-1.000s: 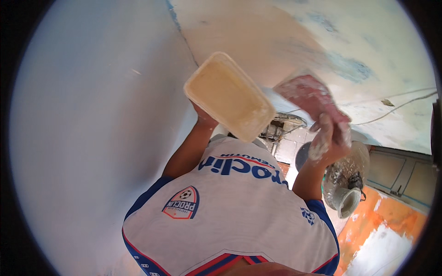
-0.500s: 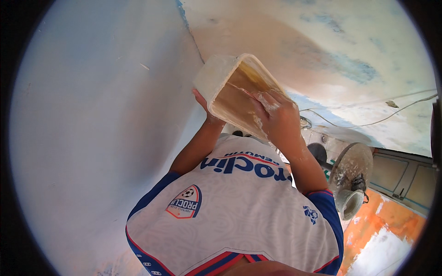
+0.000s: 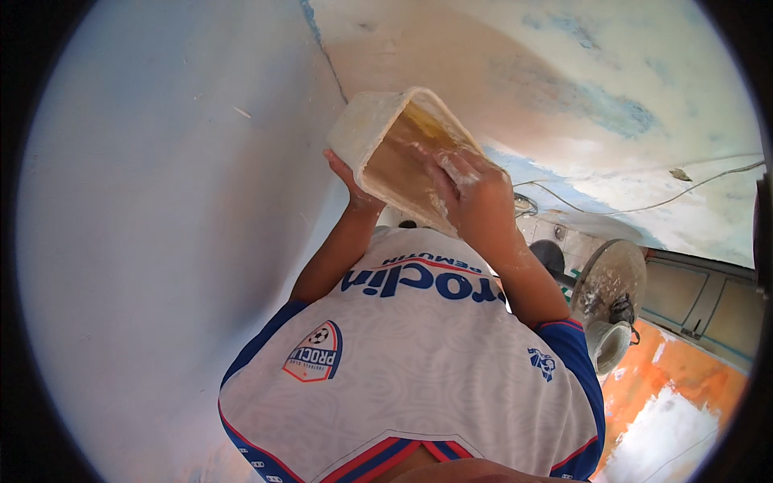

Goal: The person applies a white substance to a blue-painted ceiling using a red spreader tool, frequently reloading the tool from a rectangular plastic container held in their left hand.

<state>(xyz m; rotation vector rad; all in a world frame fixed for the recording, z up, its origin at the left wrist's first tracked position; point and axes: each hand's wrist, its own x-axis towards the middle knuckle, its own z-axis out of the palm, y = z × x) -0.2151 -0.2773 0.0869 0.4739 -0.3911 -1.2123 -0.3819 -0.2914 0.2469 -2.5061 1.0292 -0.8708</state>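
A whitish rectangular plastic tub [image 3: 366, 133], tilted with its opening toward me, is up in front of my chest beside the wall. Its inside shows tan and yellowish, and its rim is crusted with pale paste. My left hand [image 3: 354, 181] grips the tub from its left, with part of the fingers hidden behind it. My right hand [image 3: 475, 189], smeared with white paste, reaches into the opening. Its fingers are bent together inside the tub; what they hold, if anything, is blurred and hidden.
A bluish-white wall [image 3: 161, 201] stands close at the left. Ahead is a patchy wall [image 3: 523, 72] with a loose cable [image 3: 644, 211]. At the right are a round, spattered tabletop [image 3: 612, 278], a pale bucket-like container [image 3: 608, 346] and a grey panelled door [image 3: 700, 298].
The tub and both hands have shifted slightly left and up in the picture. My right hand's fingers have moved within the tub, now blurred.
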